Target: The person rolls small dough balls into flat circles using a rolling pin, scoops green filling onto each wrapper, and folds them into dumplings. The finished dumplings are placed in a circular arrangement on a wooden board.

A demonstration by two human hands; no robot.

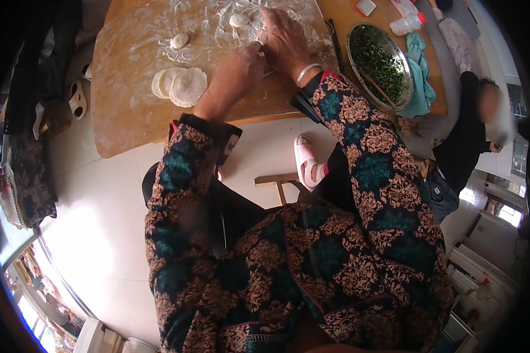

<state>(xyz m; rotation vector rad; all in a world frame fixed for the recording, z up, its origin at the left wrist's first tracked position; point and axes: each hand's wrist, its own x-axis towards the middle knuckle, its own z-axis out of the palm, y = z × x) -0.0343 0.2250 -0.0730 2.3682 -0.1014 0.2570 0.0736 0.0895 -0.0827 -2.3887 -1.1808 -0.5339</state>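
Note:
On the flour-dusted wooden board, my left hand (235, 76) is closed, its fingertips close against my right hand; whatever it grips is hidden. My right hand (284, 42) lies palm down beside it, fingers stretched forward, with a pale bracelet at the wrist. A small dough piece (239, 20) sits just left of its fingertips. Farther left lies another dough piece (179, 40), slightly flattened. Nearer to me, several thin round dough wrappers (188, 86) overlap in a fanned pile, left of my left wrist.
The floury board (126, 76) spans the table in front of me. To its right stand a metal basin (404, 97) of chopped greens, a teal cloth (419, 76) and a red-capped bottle (407, 25). At far right a person in black (462, 135) is present. A wooden stool (275, 179) stands below.

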